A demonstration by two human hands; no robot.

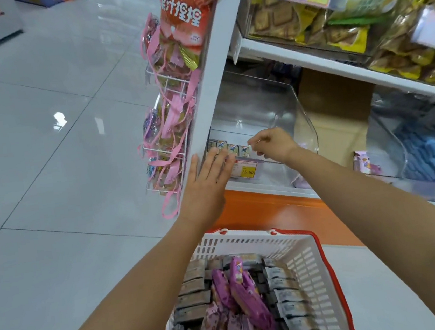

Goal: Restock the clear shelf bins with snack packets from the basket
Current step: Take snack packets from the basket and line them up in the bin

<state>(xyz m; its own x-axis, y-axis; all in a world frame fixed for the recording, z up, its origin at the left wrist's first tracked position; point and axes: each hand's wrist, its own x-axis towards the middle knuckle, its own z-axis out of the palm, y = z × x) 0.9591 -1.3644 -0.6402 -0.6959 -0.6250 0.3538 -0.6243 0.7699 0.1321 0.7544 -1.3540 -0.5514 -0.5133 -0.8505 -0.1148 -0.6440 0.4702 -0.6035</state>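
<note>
Bright even light, glare on floor tiles [59, 120], wide-angle edge distortion

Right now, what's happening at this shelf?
A person is restocking the clear bin on the lower shelf. The left hand lies flat against the row of small packets at its front; the right hand pinches the end packet. The white basket below holds purple packets and grey packets.
</note>
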